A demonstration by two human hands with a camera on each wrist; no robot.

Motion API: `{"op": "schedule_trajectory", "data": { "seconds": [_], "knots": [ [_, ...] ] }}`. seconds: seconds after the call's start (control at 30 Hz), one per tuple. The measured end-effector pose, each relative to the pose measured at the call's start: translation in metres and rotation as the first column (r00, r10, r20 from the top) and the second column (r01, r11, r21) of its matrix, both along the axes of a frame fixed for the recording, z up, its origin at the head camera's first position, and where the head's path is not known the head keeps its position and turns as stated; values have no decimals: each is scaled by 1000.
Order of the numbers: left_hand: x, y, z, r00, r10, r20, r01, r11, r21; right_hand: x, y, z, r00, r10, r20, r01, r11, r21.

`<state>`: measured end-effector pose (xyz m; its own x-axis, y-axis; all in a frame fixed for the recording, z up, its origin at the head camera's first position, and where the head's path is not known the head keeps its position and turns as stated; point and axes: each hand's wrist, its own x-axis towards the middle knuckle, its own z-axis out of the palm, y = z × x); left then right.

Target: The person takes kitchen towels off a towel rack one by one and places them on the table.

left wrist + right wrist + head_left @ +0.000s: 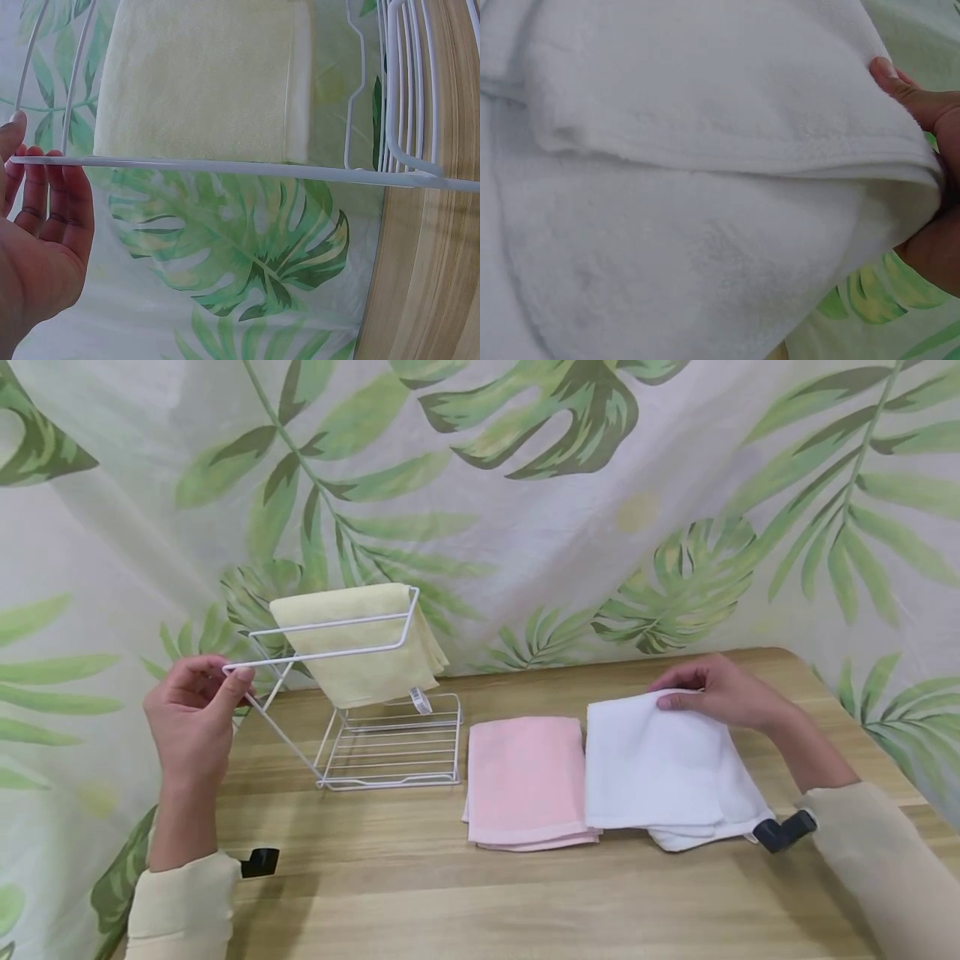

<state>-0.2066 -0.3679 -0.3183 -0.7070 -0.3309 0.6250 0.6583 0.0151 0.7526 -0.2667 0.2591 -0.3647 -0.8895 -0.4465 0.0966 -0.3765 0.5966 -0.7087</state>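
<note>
My left hand [197, 718] grips the near left corner of a white wire rack [352, 652], thumb on top and fingers beneath the bar. A folded pale yellow towel [352, 643] hangs over the rack's upper bars, a small white tag at its lower edge. On the right, my right hand [712, 693] pinches the top edge of a folded white towel [652, 768], thumb in front and fingers behind. In the right wrist view the white towel's layers [727, 172] part slightly below the hem. A folded pink towel [525, 781] lies between the rack and the white towel.
The wooden table [420, 893] carries everything. A leaf-printed cloth [525, 527] hangs close behind its back edge. Black wrist mounts [783, 831] stick out from both sleeves, the right one overlapping the white towel's corner.
</note>
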Motion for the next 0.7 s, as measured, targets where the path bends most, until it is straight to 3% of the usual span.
{"op": "schedule_trajectory", "data": {
  "seconds": [0.37,0.7],
  "knots": [
    [1,0,1,1000,11,13,-11,1000,-14,-33,6,-39,999,-6,40,8,999,-52],
    [2,1,2,1000,19,16,-18,1000,-20,-40,-7,-65,987,-65,149,75,995,-66]
  ]
}}
